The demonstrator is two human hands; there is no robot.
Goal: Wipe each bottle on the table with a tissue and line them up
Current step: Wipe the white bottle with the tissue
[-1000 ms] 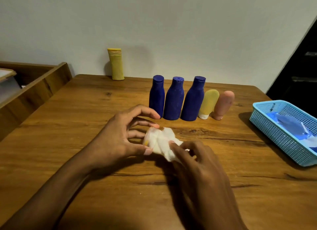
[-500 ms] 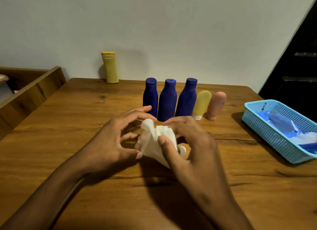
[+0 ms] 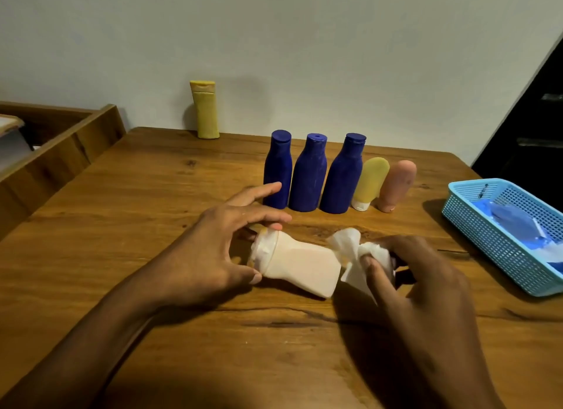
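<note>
Plastic, smooth and pale cream: the small squat bottle lies on its side over the grainy wooden table, its long axis running left to right, cap toward the left hand, flat base toward the right hand. No label or writing can be read on it. The left hand pinches the cap end between thumb and middle finger, index finger stretched out straight. The right hand's curled fingers clutch a crumpled white paper tissue, which touches the bottle's base.

Just beyond the left fingertips stand three matte dark-blue bottles in a row, then a pale yellow tube and a peach tube, both cap-down. Farther back by the wall stands a mustard-yellow flip-top tube. Off to the right hand's outer side sits a light-blue plastic mesh basket.
</note>
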